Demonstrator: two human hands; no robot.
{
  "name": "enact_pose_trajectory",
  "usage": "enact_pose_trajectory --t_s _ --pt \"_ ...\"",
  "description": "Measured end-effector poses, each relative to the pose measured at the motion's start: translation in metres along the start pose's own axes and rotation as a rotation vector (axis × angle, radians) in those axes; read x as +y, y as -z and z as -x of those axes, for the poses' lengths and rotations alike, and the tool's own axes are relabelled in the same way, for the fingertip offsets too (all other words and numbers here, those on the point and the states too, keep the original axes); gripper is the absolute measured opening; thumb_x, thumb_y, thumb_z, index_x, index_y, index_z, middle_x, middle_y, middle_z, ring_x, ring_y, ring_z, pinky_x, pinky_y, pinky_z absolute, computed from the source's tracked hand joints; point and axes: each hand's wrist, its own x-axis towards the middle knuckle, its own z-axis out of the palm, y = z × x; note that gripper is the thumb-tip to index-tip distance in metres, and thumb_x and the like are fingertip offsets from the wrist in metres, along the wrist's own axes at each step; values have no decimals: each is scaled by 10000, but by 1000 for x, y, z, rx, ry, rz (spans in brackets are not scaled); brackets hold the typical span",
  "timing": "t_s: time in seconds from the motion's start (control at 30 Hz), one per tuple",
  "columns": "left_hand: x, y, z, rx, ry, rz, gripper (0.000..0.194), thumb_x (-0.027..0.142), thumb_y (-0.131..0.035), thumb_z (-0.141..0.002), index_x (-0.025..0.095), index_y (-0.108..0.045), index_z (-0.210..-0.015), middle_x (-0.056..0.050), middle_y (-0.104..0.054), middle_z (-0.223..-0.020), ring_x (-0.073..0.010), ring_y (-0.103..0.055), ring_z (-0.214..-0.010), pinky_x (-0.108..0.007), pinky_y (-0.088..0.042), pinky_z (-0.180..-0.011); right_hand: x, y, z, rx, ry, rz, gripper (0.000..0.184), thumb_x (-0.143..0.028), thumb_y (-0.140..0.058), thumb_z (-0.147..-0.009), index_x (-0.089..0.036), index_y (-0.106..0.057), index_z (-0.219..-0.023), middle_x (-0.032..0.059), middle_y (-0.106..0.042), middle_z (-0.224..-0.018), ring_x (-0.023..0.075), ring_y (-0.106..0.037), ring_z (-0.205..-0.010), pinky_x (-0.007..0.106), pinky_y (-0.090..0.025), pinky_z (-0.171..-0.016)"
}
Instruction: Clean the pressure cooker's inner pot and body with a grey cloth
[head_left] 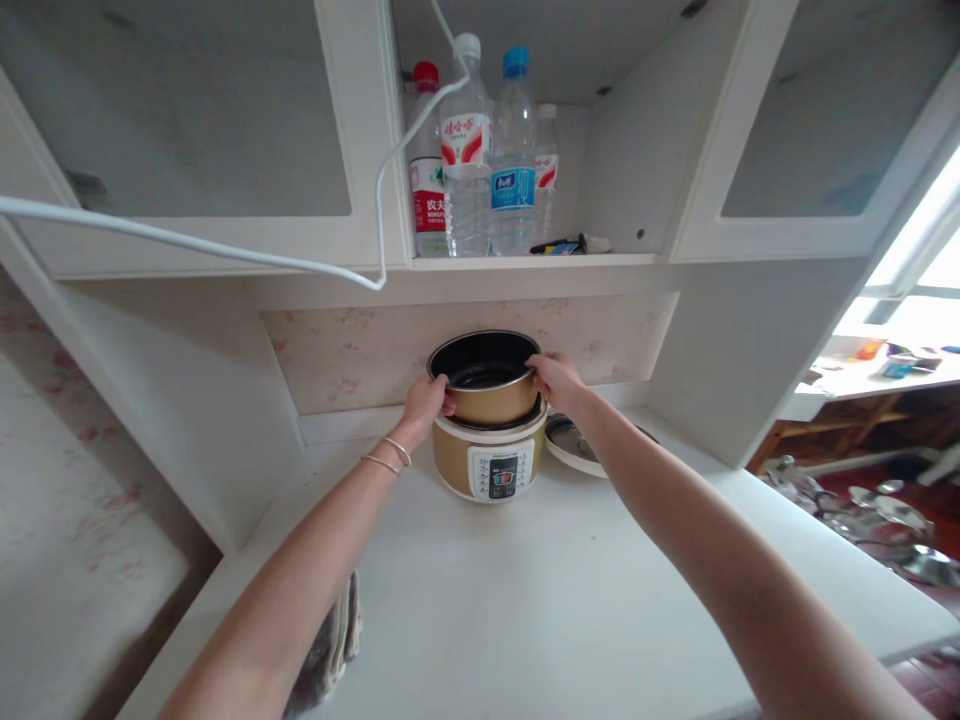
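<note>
A gold inner pot (491,404) with a black inside is held by its rim between my two hands. My left hand (429,402) pinches the left edge of the rim, and my right hand (553,378) grips the right edge. The pot sits partly above the opening of a gold and white rice cooker (454,460), whose front panel faces me. Whether the pot's base touches the cooker is hidden. Behind my right forearm, a round lid (574,450) lies on the white counter, partly covered from view.
A folded cloth (334,640) lies on the counter (510,600) by my left forearm. Overhead, several plastic bottles (514,150) stand in an open cabinet. A white cable (225,245) crosses the upper left. Shiny metal pans (877,520) are at the far right.
</note>
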Motion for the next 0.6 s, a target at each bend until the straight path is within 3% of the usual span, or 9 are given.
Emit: enact_pose_trajectory --t_s 0.1,0.27,0.43,0.6 --pt "16 12 7 58 -117 92 137 307 -477 -778 172 -498 -766 23 -535 -545 -110 -561 -437 -208 -458 -446 -27 -5 12 -21 95 -103 261 -196 -651 -747 -212 -398 -682 -108 -302 -436 40 -262 -355 183 -183 -341" --pt "26 49 33 167 -332 208 194 358 -542 -744 178 -475 -711 48 -507 -526 -91 -511 -394 -187 -380 -380 -47 -23 49 -214 190 -293 325 -141 -687 -707 -208 -372 -665 -106 -306 -463 31 -258 -376 176 -164 -356" --pt "12 99 71 312 -433 200 210 341 -551 -780 191 -444 -680 64 -482 -495 -69 -471 -396 -183 -343 -397 -42 -62 92 -288 239 -354 305 -110 -667 -729 -212 -380 -716 -106 -324 -502 34 -282 -394 171 -186 -379" --pt "-16 152 104 405 -454 129 212 321 -561 -793 199 -435 -674 65 -469 -482 -80 -457 -413 -210 -340 -417 -22 -102 133 -380 268 -383 317 -150 -694 -736 -221 -386 -763 -108 -321 -533 33 -294 -409 172 -202 -398"
